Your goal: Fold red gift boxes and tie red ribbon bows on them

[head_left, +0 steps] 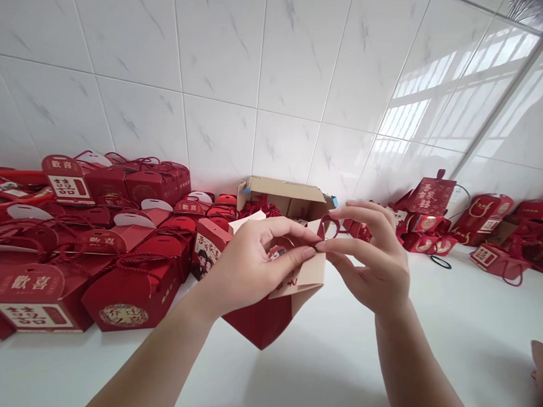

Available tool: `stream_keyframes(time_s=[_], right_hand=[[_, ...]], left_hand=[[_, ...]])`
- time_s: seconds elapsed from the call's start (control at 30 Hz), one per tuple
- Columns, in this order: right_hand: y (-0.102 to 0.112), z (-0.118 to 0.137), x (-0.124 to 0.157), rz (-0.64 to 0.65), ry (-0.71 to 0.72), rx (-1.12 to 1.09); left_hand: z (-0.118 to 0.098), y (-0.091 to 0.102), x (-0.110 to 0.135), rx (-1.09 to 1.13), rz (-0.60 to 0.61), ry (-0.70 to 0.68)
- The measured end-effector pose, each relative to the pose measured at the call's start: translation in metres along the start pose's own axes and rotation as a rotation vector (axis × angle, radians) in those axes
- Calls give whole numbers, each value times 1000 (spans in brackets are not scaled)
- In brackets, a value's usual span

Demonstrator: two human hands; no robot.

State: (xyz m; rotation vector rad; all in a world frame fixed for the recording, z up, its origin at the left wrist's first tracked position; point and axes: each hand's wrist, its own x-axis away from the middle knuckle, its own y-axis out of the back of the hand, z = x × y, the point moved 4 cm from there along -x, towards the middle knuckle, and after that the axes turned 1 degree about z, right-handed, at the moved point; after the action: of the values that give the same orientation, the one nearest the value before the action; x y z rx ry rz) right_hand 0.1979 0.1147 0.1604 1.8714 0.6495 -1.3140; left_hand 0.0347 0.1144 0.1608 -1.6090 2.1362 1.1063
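A red and cream gift box (262, 322) is tilted in front of me, above the white tabletop, its lower corner pointing towards me. My left hand (245, 265) reaches over it, thumb and forefinger pinched on a dark red ribbon (331, 224) at the cream top flap (313, 270). From the other side my right hand (378, 263) pinches the same ribbon between thumb and fingertips. The ribbon makes a small loop between the two hands. My left hand hides much of the box's top, and printed paper shows faintly behind its fingers.
Several red gift boxes with cord handles (130, 287) crowd the left side. An open brown carton (285, 189) stands against the tiled wall (223, 59). More red boxes (496, 259) and a black ring (441, 262) lie to the right on the white tabletop (458, 329).
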Motion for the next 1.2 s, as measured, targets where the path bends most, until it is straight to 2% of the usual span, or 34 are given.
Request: stream_keyframes(time_s=[0.1, 0.2, 0.27, 0.37, 0.53, 0.67, 0.83, 0.97, 1.2], right_hand=[[-3, 0, 1, 0, -14, -130], [-4, -5, 4, -6, -104, -216], [-3, -8, 5, 7, -157, -187], [1, -8, 3, 27, -135, -60], [6, -9, -1, 57, -96, 76], [8, -10, 0, 68, -92, 40], [6, -8, 1, 57, -110, 13], [3, -5, 2, 31, -68, -1], [3, -2, 2, -23, -22, 57]], left_hand=[[-6, 1, 0, -5, 32, -64], [-9, 4, 2, -19, 61, -115], [-11, 4, 3, -9, 96, -147], [-13, 2, 6, -53, 130, -184], [-9, -6, 6, -209, 7, -223], [-3, -13, 5, -280, -108, -400], [-2, -16, 6, -496, -210, -597], [-6, -15, 6, -559, -221, -657], [-10, -12, 7, -581, -146, -701]])
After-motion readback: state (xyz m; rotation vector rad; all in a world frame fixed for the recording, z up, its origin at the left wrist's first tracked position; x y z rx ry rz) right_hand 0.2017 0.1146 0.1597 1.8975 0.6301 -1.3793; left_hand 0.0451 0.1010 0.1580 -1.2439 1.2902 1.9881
